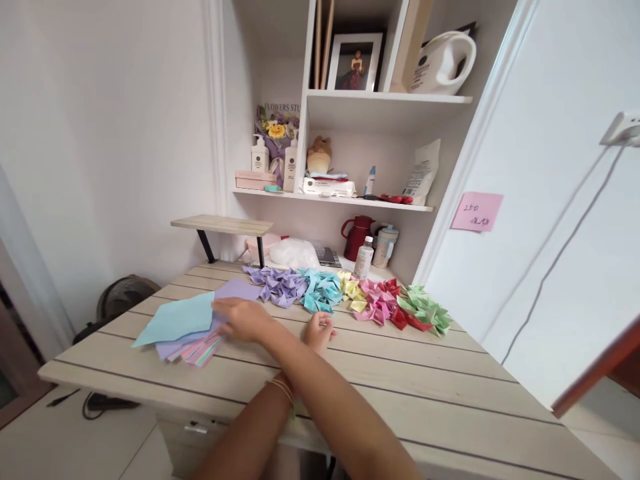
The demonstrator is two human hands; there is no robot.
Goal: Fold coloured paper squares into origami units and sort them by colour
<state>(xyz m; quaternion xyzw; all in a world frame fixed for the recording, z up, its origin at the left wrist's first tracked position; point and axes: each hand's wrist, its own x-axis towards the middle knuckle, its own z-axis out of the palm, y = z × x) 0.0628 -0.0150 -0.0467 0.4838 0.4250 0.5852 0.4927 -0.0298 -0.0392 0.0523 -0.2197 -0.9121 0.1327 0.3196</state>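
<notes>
My arms are crossed. My right hand (244,320) reaches over to the left side of the table, its fingers closed on the right edge of a fanned stack of coloured paper sheets (200,350). On top of the stack lies a light blue sheet (177,319), with purple and several other colours below. My left hand (320,331) rests on the table in the middle with its fingers curled and nothing visible in them. Just beyond it are folded paper pieces in blue (320,290), purple (280,285), yellow (353,290), pink (375,303), red (400,319) and green (425,308).
A purple sheet (239,289) lies behind my right hand. At the back of the wooden table (450,400) stand a clear bottle (364,259), a red jug (357,237) and a tumbler (385,247). A small raised shelf (223,225) is at the back left.
</notes>
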